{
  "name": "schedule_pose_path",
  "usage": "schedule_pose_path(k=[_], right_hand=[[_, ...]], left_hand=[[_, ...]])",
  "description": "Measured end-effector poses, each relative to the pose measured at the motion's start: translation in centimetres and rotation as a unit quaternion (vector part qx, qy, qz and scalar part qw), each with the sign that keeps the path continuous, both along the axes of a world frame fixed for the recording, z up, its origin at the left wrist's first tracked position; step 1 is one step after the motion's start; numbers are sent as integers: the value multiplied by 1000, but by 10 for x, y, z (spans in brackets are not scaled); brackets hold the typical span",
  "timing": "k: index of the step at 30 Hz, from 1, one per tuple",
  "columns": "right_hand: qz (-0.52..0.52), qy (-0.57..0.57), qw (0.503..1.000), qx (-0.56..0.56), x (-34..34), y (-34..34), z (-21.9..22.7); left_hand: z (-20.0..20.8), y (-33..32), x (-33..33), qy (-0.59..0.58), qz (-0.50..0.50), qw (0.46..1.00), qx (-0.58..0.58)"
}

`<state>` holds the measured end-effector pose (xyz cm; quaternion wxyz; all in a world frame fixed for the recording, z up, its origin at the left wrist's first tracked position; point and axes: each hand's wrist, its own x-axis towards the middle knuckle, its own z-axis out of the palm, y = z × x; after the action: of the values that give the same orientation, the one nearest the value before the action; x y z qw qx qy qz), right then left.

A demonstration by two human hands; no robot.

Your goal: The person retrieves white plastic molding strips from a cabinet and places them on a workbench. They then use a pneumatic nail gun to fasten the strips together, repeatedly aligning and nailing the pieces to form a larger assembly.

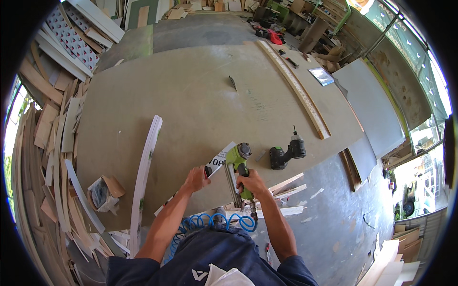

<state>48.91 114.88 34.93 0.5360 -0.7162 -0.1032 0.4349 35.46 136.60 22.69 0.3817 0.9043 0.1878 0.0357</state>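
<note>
My right hand (253,184) is wrapped round the grip of a green and black nail gun (234,155), which stands above the near edge of the worktable. A coiled blue air hose (245,222) runs from its lower end across my front. My left hand (196,179) is closed on a narrow white strip (217,161) with dark print, just left of the nail gun. Something dark and red shows by its fingertips, too small to name. Right of the nail gun, a black cordless drill (287,151) stands on the table with its bit pointing away.
Long white strips (147,171) lie at the table's left. An open cardboard box (106,193) and stacked wood offcuts (52,124) are beyond that edge. A long wooden frame piece (296,88) lies at the right, near a shiny flat sheet (321,76). Boards (369,107) stand farther right.
</note>
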Motion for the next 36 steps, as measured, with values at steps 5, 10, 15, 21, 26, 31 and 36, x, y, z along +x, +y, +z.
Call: schedule_pose_path(k=[5,10,15,21,26,31,36], right_hand=[[43,7,999,-21,-8,10,-3],[56,-11,998,-12,-14,17,6],[76,-7,997,-28,-14,19,4],[80,-14,996,-32,-15,19,2],[76,-12,996,-43,-16,20,5],[84,-16,996,-40,-15,19,7],[81,-15,996,-40,-15,20,4]], left_hand=[[3,3,0,16,-9,1000,-15],[8,1,0,23,-3,999,-24],[5,1,0,15,-9,1000,-16],[-1,3,1,24,-13,999,-21],[-1,2,2,21,-16,999,-19],[1,3,2,39,-16,999,-26],[3,3,1,25,-15,1000,-11]])
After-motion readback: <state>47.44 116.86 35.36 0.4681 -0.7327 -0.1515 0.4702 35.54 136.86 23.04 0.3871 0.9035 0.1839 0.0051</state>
